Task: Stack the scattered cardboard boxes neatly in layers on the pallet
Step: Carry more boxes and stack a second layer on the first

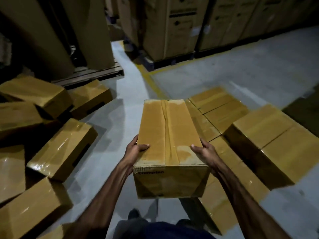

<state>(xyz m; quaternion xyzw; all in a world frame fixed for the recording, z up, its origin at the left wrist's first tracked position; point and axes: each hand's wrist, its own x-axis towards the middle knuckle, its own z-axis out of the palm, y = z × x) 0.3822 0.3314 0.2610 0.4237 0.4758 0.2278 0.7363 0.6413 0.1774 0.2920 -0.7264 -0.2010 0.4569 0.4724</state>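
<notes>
I hold a long taped cardboard box [170, 135] in the air in front of me, its printed end facing me. My left hand [136, 150] grips its left side, thumb on top. My right hand [204, 150] grips the right side the same way. To the right lies a flat layer of boxes [219, 109] packed side by side, with a second-level box [274, 140] on top of it at the right. The pallet beneath them is hidden. Several loose boxes [63, 147] lie scattered on the floor at the left.
Grey concrete floor [120, 121] runs between the loose boxes and the layer. Tall cartons on pallets [174, 26] stand at the back, more [51, 37] at back left. A yellow floor line [150, 78] runs ahead. My feet [133, 213] show below the box.
</notes>
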